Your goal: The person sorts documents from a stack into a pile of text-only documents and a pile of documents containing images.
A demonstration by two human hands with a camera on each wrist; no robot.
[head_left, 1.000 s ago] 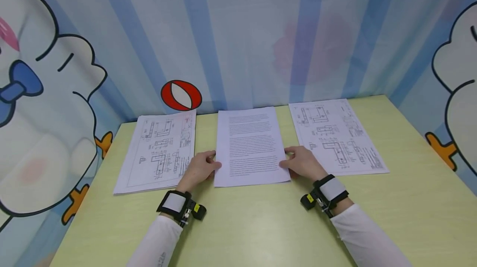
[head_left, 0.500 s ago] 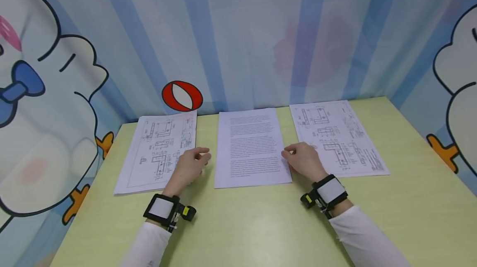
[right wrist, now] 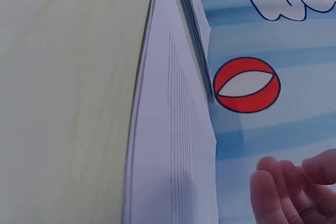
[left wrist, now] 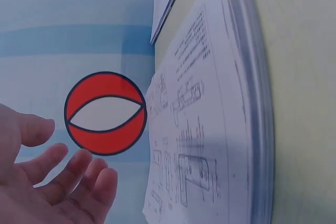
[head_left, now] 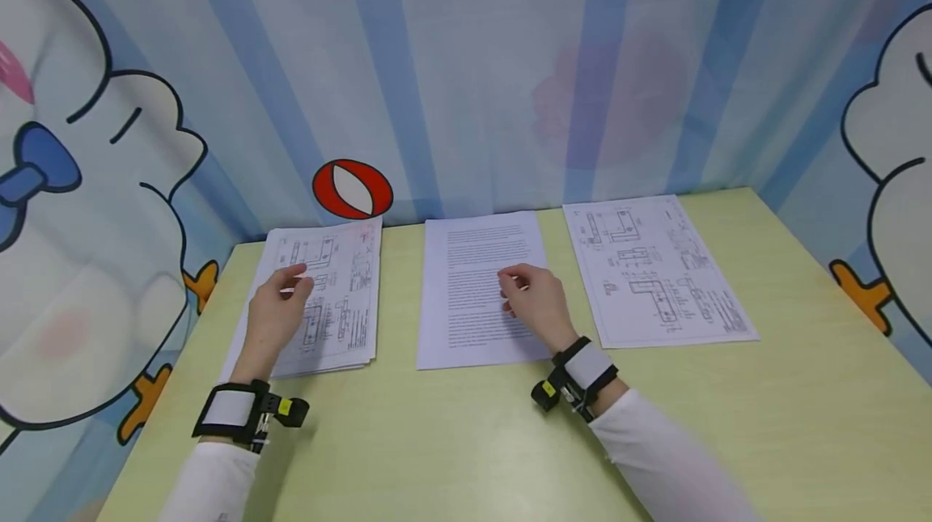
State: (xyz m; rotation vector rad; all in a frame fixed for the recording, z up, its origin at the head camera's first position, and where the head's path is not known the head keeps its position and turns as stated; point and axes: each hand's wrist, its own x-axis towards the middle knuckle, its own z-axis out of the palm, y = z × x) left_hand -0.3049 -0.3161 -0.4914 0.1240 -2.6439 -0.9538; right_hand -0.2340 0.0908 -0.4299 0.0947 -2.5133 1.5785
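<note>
My left hand [head_left: 279,307] hovers over the left stack of drawing sheets [head_left: 357,295], fingers loosely bent and holding nothing. In the left wrist view that stack [left wrist: 210,119] shows its layered edge, with the bent fingers [left wrist: 68,182] apart from it. Over the middle stack of text pages [head_left: 466,328] hangs my right hand [head_left: 535,303], its fingers relaxed with nothing between them. The right wrist view shows the text stack [right wrist: 157,145] edge-on and the loose fingers [right wrist: 283,192] off to its side. A third set of drawing sheets [head_left: 655,271] lies at the right, untouched.
The papers lie in a row on a pale yellow-green table [head_left: 451,441], near its back edge. A blue striped curtain [head_left: 480,85] with cartoon prints, including a red and white ball [head_left: 353,189], rises behind and at both sides.
Both hands have let go of the middle text stack's sides. The left has moved left over the drawing stack; the right has shifted left above the text pages. The papers stay in place.
</note>
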